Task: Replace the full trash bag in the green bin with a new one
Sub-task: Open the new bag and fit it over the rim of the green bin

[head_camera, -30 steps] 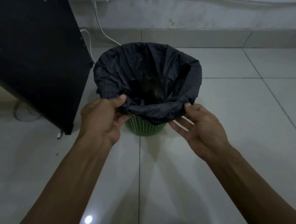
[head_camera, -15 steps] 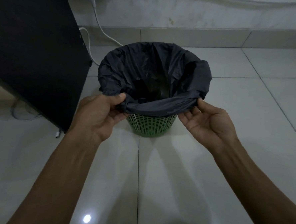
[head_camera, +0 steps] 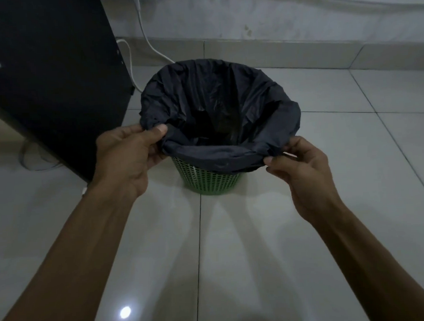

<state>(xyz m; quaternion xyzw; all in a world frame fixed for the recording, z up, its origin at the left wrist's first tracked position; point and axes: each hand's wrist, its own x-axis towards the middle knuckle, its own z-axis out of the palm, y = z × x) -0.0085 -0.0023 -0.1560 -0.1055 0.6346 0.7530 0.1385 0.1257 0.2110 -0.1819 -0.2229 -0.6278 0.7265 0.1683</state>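
1. Green perforated bin stood on glossy pale tiled floor, near the wall's tile skirting.
2. Black trash bag lined it, edge folded over the rim.
3. Left hand grip pinched bag edge, near-left.
4. Right hand grip pinched bag edge, near-right.
5. Black cabinet panel left of bin; white cable ran down the wall behind.

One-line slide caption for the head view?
Both hands, left and right, pinch the black bag over the green bin.
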